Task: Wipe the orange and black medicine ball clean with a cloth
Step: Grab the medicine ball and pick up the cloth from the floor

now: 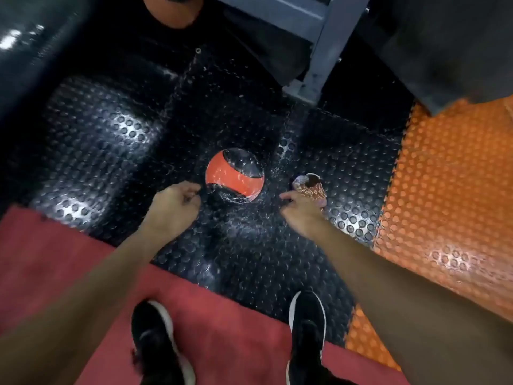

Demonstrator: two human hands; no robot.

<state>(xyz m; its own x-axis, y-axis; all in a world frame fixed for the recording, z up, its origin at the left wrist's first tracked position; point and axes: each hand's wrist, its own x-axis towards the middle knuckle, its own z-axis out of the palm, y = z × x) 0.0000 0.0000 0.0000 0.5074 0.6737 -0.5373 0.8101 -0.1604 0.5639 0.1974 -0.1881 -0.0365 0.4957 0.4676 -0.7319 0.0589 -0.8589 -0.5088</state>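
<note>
Medicine ball sits on the black studded floor mat, just beyond both hands. Right hand grips a patterned cloth, probably ready for wiping; left hand, fingers curled, touches the ball's near edge, seemingly to steady it.

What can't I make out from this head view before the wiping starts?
- Medicine ball: underside hidden against the black studded mat; near edge partly covered by the left hand.
- Cloth: mostly hidden behind the right hand; grip blurred.
- Left hand: contact with the ball unclear, fingers blurred.
- Second orange ball: cut off by the top edge.
</note>
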